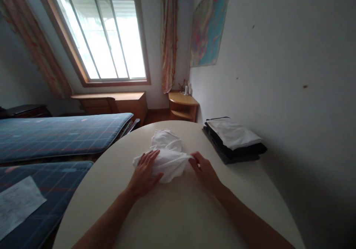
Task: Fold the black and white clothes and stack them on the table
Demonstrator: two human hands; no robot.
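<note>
A crumpled white cloth [169,162], perhaps a garment, lies on the round pale table [172,219] in front of me. Its far part is bunched up, with thin strings or a frayed edge at the top. My left hand [146,175] rests on the cloth's left side, fingers stretched out and thumb apart. At the right edge, my right hand [203,167] pinches a corner of the fabric between thumb and fingers. What kind of garment it is cannot be made out.
A stack of folded clothes [235,139], white on top of black and grey, sits at the table's right by the wall. To the left are beds with blue plaid mattresses [61,134] and a paper sheet [20,204]. A corner shelf [183,99] stands beyond the table.
</note>
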